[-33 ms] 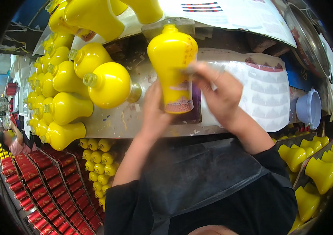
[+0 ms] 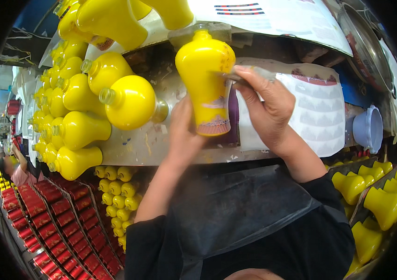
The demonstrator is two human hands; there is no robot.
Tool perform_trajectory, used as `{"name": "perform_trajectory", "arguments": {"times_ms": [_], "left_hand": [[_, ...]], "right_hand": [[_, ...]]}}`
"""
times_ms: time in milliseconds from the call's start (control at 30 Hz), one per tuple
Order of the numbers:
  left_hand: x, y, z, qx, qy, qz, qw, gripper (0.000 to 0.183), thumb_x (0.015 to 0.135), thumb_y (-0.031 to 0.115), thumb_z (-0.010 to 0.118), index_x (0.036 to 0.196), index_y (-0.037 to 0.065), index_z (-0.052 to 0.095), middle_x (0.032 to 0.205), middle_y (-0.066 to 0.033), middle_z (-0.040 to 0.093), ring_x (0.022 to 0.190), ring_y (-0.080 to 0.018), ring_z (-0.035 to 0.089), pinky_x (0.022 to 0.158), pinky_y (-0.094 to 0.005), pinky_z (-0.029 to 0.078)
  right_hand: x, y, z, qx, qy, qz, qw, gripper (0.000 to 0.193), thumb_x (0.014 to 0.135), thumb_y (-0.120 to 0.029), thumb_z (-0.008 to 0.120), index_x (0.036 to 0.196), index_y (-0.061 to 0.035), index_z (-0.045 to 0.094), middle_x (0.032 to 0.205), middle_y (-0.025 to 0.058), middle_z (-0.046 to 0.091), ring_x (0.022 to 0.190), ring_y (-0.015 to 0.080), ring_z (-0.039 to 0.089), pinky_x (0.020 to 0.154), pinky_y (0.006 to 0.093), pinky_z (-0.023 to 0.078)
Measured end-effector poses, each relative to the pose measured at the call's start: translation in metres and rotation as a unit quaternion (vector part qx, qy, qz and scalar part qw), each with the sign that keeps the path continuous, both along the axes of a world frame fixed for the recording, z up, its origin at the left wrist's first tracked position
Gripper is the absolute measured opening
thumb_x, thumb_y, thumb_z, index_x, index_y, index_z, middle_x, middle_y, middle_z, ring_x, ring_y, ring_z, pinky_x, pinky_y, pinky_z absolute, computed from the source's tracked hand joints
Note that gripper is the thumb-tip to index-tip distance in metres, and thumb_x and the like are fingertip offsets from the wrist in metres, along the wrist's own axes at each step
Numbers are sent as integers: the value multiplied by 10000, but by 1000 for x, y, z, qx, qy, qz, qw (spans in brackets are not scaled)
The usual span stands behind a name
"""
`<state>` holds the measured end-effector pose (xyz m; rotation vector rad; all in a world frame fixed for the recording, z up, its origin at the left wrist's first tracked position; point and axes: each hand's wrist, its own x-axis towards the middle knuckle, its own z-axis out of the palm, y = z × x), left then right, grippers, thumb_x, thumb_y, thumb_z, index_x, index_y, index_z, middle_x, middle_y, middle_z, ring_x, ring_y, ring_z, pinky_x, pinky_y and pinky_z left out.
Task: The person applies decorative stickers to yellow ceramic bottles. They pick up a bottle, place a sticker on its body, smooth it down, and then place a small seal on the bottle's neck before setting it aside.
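A glossy yellow bottle (image 2: 204,65) lies on the worktable, its clear glass neck pointing away from me against a small grey block (image 2: 226,32). A patterned purplish band decorates its lower end, and dark reddish lettering runs along its right side. My left hand (image 2: 183,128) is closed around the lower left side of the bottle, its fingertips partly hidden behind it. Pinched in my right hand (image 2: 269,100) is a thin grey flat tool (image 2: 232,76); its blurred tip reaches over the right side of the bottle. The tool's exact kind is unclear.
Several yellow bottles (image 2: 131,102) crowd the table's left side. A sheet of printed decals (image 2: 317,109) lies on the right, near a pale blue bucket (image 2: 369,128). Red cylinders (image 2: 63,205) fill racks at lower left, where another person (image 2: 18,168) is visible. More yellow bottles (image 2: 385,205) stand at right.
My right hand has shifted slightly right, and the tool shows more plainly between its fingers. The lettering sits a little nearer the bottle's right edge. My left hand keeps its hold.
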<state>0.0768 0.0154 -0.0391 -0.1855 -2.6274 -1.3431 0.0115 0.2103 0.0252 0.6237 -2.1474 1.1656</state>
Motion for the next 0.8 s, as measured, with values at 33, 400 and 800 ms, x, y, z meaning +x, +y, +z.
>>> {"name": "perform_trajectory", "arguments": {"times_ms": [33, 400, 800], "left_hand": [[2, -1, -2, -30, 31, 6, 999, 940, 768, 201, 900, 1553, 29, 413, 1547, -176, 481, 1424, -320, 467, 1184, -421, 368], [3, 2, -3, -3, 6, 20, 1000, 968, 791, 215, 896, 1580, 22, 370, 1507, -183, 512, 1390, -319, 505, 1158, -410, 396], [10, -3, -2, 3, 69, 64, 996, 1021, 680, 182, 926, 1528, -10, 391, 1426, -197, 558, 1389, -389, 476, 1148, -480, 397]], "right_hand": [[-2, -2, 0, 0, 44, 0, 999, 405, 765, -23, 792, 1156, -124, 763, 934, 85, 749, 780, 240, 706, 660, 355, 554], [9, 8, -14, 52, 50, 62, 996, 364, 782, 60, 794, 1123, -66, 774, 947, 125, 759, 732, 270, 703, 666, 312, 564], [17, 18, -27, 17, 10, 165, 986, 397, 761, 113, 789, 1116, -65, 764, 1084, 143, 756, 931, 255, 747, 779, 313, 588]]}}
